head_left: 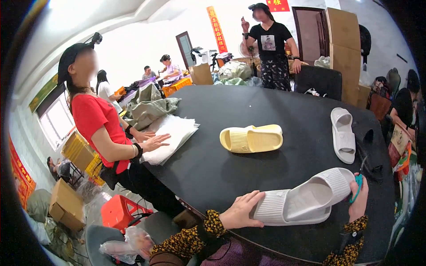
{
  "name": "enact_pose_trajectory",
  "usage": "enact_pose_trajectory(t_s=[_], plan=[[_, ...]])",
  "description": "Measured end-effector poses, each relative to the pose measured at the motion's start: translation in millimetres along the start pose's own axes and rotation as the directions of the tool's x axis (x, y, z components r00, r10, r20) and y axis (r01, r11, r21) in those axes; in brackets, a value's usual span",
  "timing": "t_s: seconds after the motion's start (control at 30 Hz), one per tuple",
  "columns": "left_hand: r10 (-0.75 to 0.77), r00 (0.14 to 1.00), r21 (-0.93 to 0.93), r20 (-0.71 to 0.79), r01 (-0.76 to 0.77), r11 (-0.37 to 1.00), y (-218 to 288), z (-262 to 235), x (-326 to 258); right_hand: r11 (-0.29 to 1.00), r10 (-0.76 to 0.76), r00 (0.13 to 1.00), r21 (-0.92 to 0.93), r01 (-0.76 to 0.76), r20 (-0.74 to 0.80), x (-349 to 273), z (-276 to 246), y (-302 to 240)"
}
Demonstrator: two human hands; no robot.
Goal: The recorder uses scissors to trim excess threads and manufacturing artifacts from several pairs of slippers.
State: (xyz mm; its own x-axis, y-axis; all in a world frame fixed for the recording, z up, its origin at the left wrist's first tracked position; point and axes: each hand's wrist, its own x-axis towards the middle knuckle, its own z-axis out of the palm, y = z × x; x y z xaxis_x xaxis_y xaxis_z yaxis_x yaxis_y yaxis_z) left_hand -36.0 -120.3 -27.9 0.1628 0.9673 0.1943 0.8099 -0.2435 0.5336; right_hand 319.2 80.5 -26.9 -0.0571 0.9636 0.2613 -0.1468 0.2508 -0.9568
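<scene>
My hands steadied two overlapping light grey slippers [310,197] at the near edge of a black desk [284,106]. My left hand [239,209] was partly open, thumb below and fingers above, taking hold of the ribbed strap end of one slipper. My right hand [358,199] was curled around teal-handled scissors [355,189] and rested against the end of the other; some of its fingers were hidden. A yellow slipper [250,139] lay mid-desk, and another grey slipper [343,136] lay beyond my right hand.

Across the left corner, a co-worker in a red shirt [98,119] spread both hands over a stack of thin white sheets [171,139], a crumpled green-grey sack [151,106] just behind it.

Containers crowded the room. Clear plastic bags [133,244] sat on a grey chair [98,235], their contents too blurred to name. A brown cardboard box [66,201] stood on the floor near a full green sack [38,205]; what either held, I could not tell. Yellow crates [94,167] stood beside another carton [79,148], and a bulging clear bag [234,71] slumped behind the desk.
</scene>
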Motion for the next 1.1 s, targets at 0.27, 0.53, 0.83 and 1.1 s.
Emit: enact_pose_trajectory(t_s=[0.27,0.53,0.83,1.1], plan=[[0.046,0.999,0.028,-0.026,-0.046,0.999,5.1,2.0,-4.4,0.993,-0.015,0.997,-0.115,0.006,-0.08,-12.9,7.6,-16.1],[0.031,0.998,0.07,-0.062,-0.027,0.997,2.8,-1.2,2.5,0.925,-0.113,0.992,-0.37,0.088,-0.048,-14.2,18.2,-42.9],[-0.044,0.999,0.039,-0.032,0.045,0.998,16.2,5.0,11.4,0.94,-0.002,0.998,-0.341,0.025,0.067,-16.2,33.8,-33.9],[-0.039,0.996,0.125,-0.079,0.048,0.991,27.9,11.2,19.7,0.908,-0.066,0.998,-0.413,0.068,0.021,-15.2,44.0,-0.2]])
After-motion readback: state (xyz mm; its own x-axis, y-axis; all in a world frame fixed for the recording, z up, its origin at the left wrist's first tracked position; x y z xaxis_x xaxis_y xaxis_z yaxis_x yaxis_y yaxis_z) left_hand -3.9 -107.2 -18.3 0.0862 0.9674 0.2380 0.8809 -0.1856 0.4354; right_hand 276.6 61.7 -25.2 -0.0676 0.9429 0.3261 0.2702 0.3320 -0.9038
